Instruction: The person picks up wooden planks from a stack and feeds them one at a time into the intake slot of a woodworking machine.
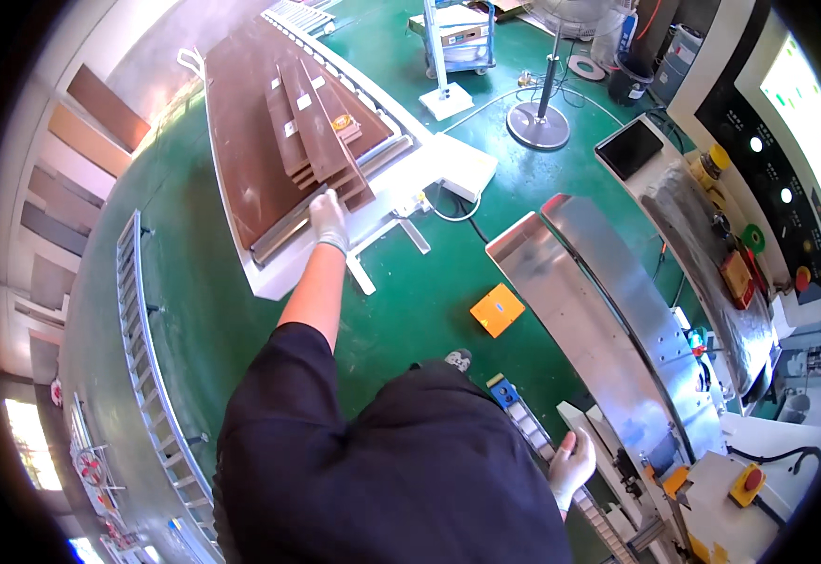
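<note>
My left hand (328, 224), in a pale glove, stretches forward to the near end of a pile of narrow brown boards (309, 132). Its fingers look closed on the edge of a brown board, though the fingertips are partly hidden. The pile lies on a large brown panel (241, 160) on a white roller table (396, 174). A small yellow roll of tape (342, 122) sits on the boards. Low at my right side, my right hand (572, 462), also in a pale glove with bare fingertips, hangs open beside a roller track (530, 425), holding nothing.
A machine with a long metal bed (584, 310) stands to my right, below a control panel (758, 141). An orange box (497, 310) lies on the green floor ahead. A pedestal fan (539, 122) and a blue trolley (457, 42) stand farther off. A roller conveyor (147, 357) runs along the left.
</note>
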Demonstrator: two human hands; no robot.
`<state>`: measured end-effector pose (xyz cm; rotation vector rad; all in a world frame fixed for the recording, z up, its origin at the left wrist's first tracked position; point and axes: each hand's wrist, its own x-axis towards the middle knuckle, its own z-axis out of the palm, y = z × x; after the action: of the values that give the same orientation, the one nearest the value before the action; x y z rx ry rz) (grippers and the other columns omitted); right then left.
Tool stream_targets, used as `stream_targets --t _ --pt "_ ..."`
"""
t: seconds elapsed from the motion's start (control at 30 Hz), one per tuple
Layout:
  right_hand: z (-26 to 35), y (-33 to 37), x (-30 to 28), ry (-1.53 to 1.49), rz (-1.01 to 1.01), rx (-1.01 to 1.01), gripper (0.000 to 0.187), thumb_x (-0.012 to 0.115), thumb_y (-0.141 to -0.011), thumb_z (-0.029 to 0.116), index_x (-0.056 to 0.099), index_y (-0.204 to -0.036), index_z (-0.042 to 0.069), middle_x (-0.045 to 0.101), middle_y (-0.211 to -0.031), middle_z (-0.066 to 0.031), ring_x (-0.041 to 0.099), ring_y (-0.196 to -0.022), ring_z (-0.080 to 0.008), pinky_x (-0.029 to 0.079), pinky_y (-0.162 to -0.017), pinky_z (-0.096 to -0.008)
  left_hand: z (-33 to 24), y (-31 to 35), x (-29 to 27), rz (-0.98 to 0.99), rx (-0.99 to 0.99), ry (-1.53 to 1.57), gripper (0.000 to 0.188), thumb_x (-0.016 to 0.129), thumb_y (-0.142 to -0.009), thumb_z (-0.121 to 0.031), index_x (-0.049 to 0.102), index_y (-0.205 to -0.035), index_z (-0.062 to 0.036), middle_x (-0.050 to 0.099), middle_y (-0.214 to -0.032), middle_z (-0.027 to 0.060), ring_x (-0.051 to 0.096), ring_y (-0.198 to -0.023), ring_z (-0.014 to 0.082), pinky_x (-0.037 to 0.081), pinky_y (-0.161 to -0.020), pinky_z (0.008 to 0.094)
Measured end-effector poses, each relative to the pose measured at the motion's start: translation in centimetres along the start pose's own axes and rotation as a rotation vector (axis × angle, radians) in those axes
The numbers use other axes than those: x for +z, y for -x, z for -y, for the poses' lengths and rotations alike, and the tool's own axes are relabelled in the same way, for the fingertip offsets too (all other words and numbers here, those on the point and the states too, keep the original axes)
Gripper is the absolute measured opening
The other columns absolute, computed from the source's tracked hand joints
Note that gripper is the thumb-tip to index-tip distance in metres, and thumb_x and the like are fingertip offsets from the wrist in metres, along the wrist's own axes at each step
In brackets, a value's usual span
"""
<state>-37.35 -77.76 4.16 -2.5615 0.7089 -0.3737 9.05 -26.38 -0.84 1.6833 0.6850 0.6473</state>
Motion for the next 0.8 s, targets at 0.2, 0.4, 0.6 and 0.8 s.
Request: stream_targets --t 0.2,0.4,0.6,0.8 --pt "-0.7 0.1 0.7 0.055 -0.027 0.141 0.030 0.066 -0.097 0.028 0.074 -0.104 0.000 0.075 -0.099 -0.0164 0.071 -0.088 -0.0340 0.056 -0.080 -0.0418 -4.3 -8.4 2.6 -0.024 -0.581 0.143 0.032 0.066 -0.096 -0.039 0.068 -0.105 -0.0081 0.061 -0.089 0.0072 0.057 -0.065 0.0192 0.045 -0.047 0.0320" --pt "0.3 -0.9 0.2 0.023 0.113 0.264 0.028 0.067 -0.097 0.024 0.072 -0.106 -0.002 0.074 -0.099 -0.0175 0.072 -0.092 -0.0340 0.056 -0.086 -0.0403 -2.4 -10.9 1.9 0.025 -0.655 0.137 0.018 0.070 -0.095 -0.025 0.063 -0.091 -0.0091 0.058 -0.070 0.0043 0.053 -0.049 0.0170 0.045 -0.040 0.0284" --pt "-0.3 -1.9 2.0 -0.122 0.138 0.257 0.029 0.067 -0.097 0.024 0.071 -0.105 -0.004 0.072 -0.093 -0.0200 0.068 -0.083 -0.0344 0.053 -0.082 -0.0422 -1.3 -5.5 -2.6 0.465 -0.651 0.332 0.009 0.063 -0.096 -0.017 0.059 -0.100 -0.0095 0.058 -0.075 0.0041 0.060 -0.062 0.0174 0.049 -0.046 0.0312" --pt "10.3 -6.8 7.8 -0.612 0.455 0.109 0.034 0.064 -0.103 0.023 0.066 -0.126 -0.002 0.072 -0.109 -0.0107 0.070 -0.098 -0.0186 0.055 -0.089 -0.0319 -4.2 7.4 -7.8 0.862 -0.672 0.352 0.018 0.066 -0.097 -0.023 0.054 -0.106 -0.0142 0.060 -0.090 0.0023 0.066 -0.081 0.0190 0.057 -0.073 0.0384"
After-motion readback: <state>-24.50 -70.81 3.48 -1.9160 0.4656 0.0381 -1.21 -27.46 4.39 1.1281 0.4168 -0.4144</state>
